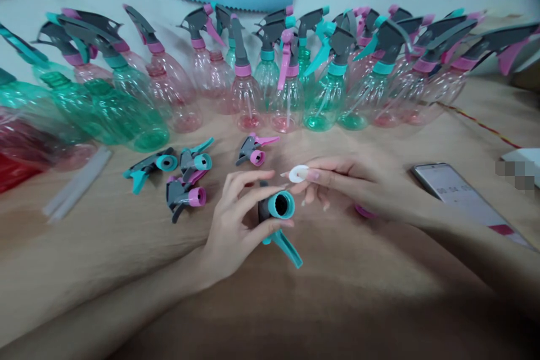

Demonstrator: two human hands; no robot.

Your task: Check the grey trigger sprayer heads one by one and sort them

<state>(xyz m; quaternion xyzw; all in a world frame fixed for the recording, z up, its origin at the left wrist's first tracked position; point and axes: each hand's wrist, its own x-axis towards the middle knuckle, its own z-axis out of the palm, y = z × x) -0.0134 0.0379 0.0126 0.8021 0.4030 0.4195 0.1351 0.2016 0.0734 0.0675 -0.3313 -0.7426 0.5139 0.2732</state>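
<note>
My left hand (pixel 236 219) grips a grey and teal spray trigger head (pixel 282 205) by its collar, the threaded opening facing me and the teal lever hanging down to the right. Between the thumb and fingers of my right hand (pixel 333 180) is a small white ring-shaped washer (pixel 298 174), just above and to the right of that opening and apart from it. Loose on the table to the left lie a teal trigger head (pixel 196 160), a pink-collared one (pixel 185 197) and another teal one (pixel 152 166). A further pink one (pixel 255 150) lies beyond my hands.
Clear pink and green spray bottles (pixel 248 101) line the back wall, many with trigger heads on. Open green bottles (pixel 130 118) stand at left beside clear tubes (pixel 78 183). A phone (pixel 464 197) lies at right. Part of a pink piece (pixel 365 212) shows under my right wrist.
</note>
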